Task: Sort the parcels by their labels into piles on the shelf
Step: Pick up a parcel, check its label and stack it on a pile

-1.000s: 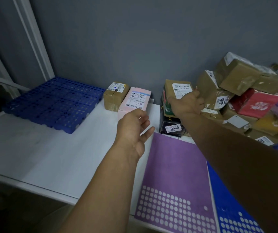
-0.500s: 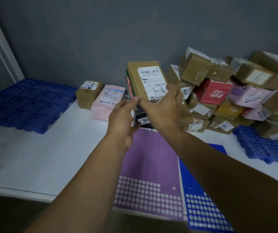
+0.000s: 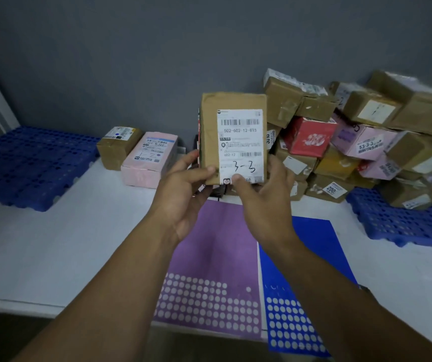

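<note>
pile (image 3: 146,158) left on shelf (image 3: 52,257) | heap (image 3: 353,142) right | held parcel (image 3: 209,131) between

The brown cardboard parcel (image 3: 209,126) is matt, its white paper label (image 3: 241,142) smooth, the blue gridded plastic pallet (image 3: 26,165) at nine o'clock dull.

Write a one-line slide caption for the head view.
Left hand and right hand hold a brown parcel marked 3-3 before the parcel pile.

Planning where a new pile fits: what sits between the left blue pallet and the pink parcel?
One small brown parcel stands there, right beside the pink parcel and near the blue pallet; the head view shows it.
</note>
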